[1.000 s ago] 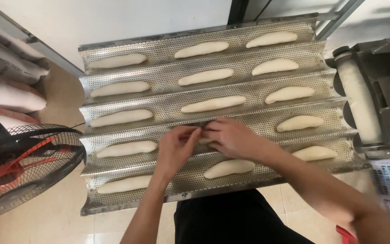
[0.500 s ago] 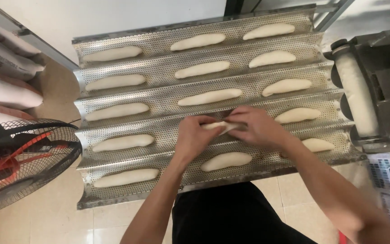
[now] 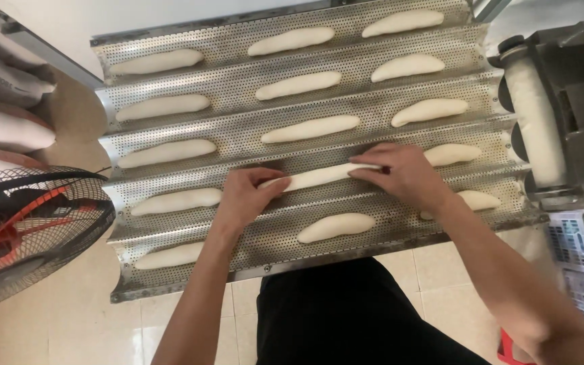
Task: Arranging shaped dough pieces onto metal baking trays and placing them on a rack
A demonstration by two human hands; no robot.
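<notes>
Both hands, left hand (image 3: 243, 195) and right hand (image 3: 400, 172), pinch a dough stick (image 3: 319, 176) by its ends between their fingertips, laying it into the tray (image 3: 238, 142) groove; release needs gentle, even lowering.

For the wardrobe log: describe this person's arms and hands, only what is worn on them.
Both arms are bare to the edge of the frame, with no sleeves in view. The left hand and the right hand are bare too: no gloves, rings, watch or wristband show. A dark garment covers the body below the arms.
</notes>
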